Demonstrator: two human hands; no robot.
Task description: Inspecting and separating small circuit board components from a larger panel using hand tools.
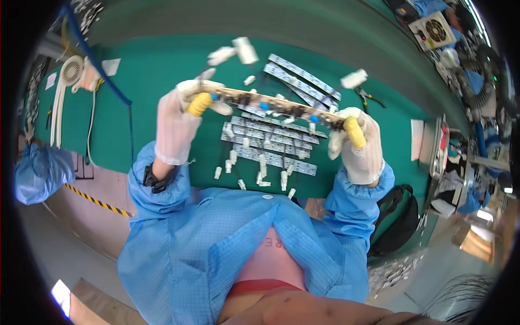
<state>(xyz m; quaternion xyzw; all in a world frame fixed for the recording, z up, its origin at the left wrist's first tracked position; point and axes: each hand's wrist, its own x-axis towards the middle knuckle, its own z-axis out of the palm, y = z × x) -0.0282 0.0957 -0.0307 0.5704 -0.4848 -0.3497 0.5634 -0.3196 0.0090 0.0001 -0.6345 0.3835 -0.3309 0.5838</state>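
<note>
A long, narrow circuit board (287,106) is raised above the green mat, its edge lined with dark parts and several blue round ones. My left hand (201,98), in a white glove with a yellow finger cover, grips one end. At the other end my right hand (359,136), gloved the same way, is closed on the board. White connector plugs (246,50) are beyond the board's left end, and another white plug (354,79) is near its right end; blur hides their wires. Below and behind the board lie several flat circuit board strips (273,158) with short leads and white plugs.
Pliers (370,101) lie at the right back. A white fan (72,71) stands at the left, near a hanging blue cable (96,60). A co-worker's blue sleeve (44,173) is at the far left. A black bag (398,221) sits by my right elbow.
</note>
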